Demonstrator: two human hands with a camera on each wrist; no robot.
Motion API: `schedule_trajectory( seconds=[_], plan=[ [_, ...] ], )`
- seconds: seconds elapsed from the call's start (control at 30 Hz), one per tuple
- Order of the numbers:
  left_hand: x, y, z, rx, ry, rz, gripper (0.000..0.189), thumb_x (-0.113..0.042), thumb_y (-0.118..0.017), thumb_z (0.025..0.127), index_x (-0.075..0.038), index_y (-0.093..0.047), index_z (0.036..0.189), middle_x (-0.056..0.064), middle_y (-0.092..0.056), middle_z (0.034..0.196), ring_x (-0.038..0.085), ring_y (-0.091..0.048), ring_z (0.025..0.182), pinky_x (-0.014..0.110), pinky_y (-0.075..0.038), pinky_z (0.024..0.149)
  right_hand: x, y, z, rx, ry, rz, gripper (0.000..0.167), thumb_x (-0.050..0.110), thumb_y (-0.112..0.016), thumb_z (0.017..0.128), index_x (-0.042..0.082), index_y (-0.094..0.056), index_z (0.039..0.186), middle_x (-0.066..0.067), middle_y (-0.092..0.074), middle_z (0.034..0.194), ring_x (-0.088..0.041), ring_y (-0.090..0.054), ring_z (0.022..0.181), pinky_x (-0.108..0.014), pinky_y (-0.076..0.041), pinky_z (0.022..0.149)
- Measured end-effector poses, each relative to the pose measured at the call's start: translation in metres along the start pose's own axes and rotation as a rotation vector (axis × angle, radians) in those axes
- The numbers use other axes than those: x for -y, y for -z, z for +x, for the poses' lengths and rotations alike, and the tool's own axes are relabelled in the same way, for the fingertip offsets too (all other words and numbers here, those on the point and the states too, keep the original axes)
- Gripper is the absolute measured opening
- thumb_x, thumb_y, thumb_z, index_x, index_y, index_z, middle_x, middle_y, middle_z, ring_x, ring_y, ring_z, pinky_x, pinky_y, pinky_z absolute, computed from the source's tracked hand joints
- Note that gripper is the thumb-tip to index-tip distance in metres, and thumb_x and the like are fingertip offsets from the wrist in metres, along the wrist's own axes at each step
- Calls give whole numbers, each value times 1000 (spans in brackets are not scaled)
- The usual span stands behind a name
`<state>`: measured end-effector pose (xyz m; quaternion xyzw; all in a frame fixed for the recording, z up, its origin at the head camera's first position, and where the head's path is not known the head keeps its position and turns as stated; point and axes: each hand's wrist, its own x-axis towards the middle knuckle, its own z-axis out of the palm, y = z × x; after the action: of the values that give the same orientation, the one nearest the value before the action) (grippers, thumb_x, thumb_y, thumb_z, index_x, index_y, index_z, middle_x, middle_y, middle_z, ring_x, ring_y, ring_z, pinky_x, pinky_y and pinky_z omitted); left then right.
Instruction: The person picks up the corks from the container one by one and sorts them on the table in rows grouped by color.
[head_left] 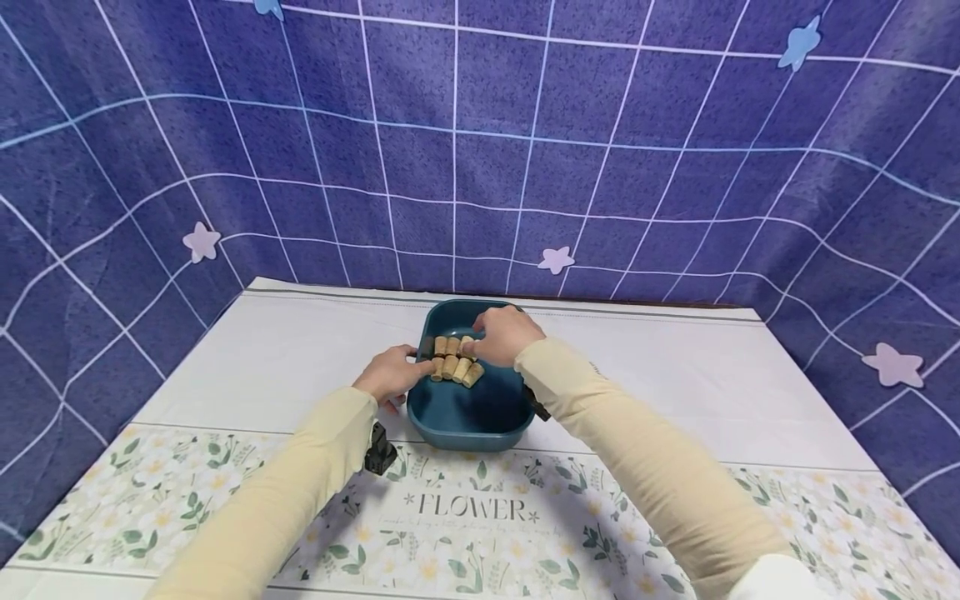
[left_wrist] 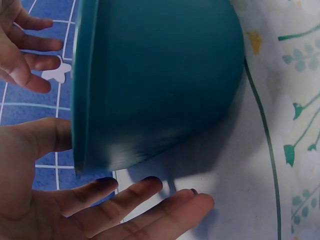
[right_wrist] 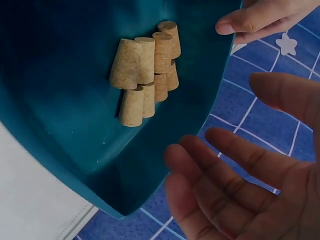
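Several tapered cork stoppers [head_left: 450,367] lie side by side in two rows inside a teal basin [head_left: 468,441]. My left hand [head_left: 390,377] is at the basin's left rim, its thumb reaching over the edge close to the corks. The left wrist view shows its other fingers [left_wrist: 145,192] extended and spread outside the wall. Over the basin's far right part is my right hand [head_left: 506,335], fingers loosely bent near the back row. In the right wrist view nothing is between those fingers [right_wrist: 240,155], and the corks [right_wrist: 131,65] stand apart from them.
The basin rests on a white table cover [head_left: 300,358] with a floral band [head_left: 480,533] along the near side. A purple-blue curtain [head_left: 480,150] with grid lines and stars hangs behind and at both sides. Dark wrist devices [head_left: 380,450] show beneath the sleeves.
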<state>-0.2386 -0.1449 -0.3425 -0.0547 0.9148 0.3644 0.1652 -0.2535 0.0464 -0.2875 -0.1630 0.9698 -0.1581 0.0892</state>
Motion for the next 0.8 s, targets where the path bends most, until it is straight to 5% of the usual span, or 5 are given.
schedule_trajectory(
  seconds=[0.37,0.63,0.8],
  plan=[
    [-1,-2,0,3,-1,-4,60,-30,-54,103,0,-39,153,27,-58,124,26,-55,70,46,-60,62,4,-7,5,43,-47,-33,45,38,-70,97,8,-70,130,-10,-65,135,-28,-63,120,-42,-52,99],
    [-3,-3,0,17,6,-8,49,-24,-53,105,2,-47,147,21,-60,107,25,-55,66,49,-60,65,9,-13,15,94,-81,-89,27,37,-73,95,11,-74,88,-1,-65,80,-18,-62,77,-34,-51,71],
    [-3,-2,0,16,19,7,46,-21,-53,104,1,-49,145,15,-57,90,20,-51,58,46,-60,63,10,-18,21,126,-112,-114,26,37,-74,93,13,-70,86,0,-64,83,-18,-61,80,-33,-52,75]
  ],
)
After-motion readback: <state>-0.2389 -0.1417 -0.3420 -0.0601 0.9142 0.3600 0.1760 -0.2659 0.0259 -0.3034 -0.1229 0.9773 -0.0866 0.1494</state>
